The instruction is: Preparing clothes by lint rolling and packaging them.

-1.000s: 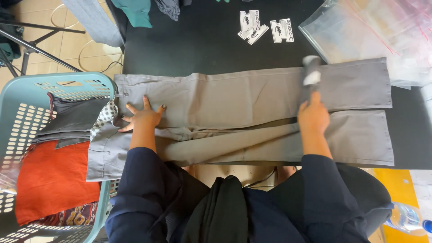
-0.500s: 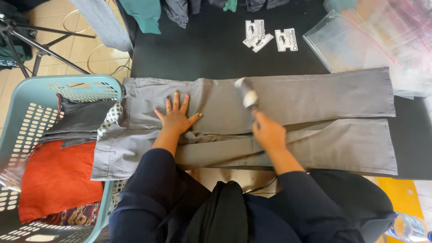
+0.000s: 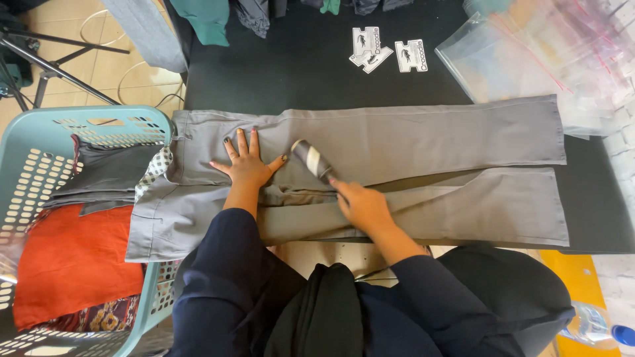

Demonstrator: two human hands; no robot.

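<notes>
A pair of grey cotton trousers (image 3: 397, 165) lies flat across the frame's middle (waist at left, legs running right), with a small grey-and-white lint roller (image 3: 312, 160) pressed upon its upper thigh.

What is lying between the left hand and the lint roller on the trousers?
Only bare grey trousers fabric separates the left hand from the lint roller; the head view shows it.

Grey trousers (image 3: 410, 165) are spread flat on a black table (image 3: 297, 86). The left hand (image 3: 248, 165) is pressed open on the waist end, while a lint roller (image 3: 312, 160) is gripped by the right hand (image 3: 360, 206) and laid against the fabric. A teal laundry basket (image 3: 40, 132) of folded clothes is seen beside the table.
</notes>
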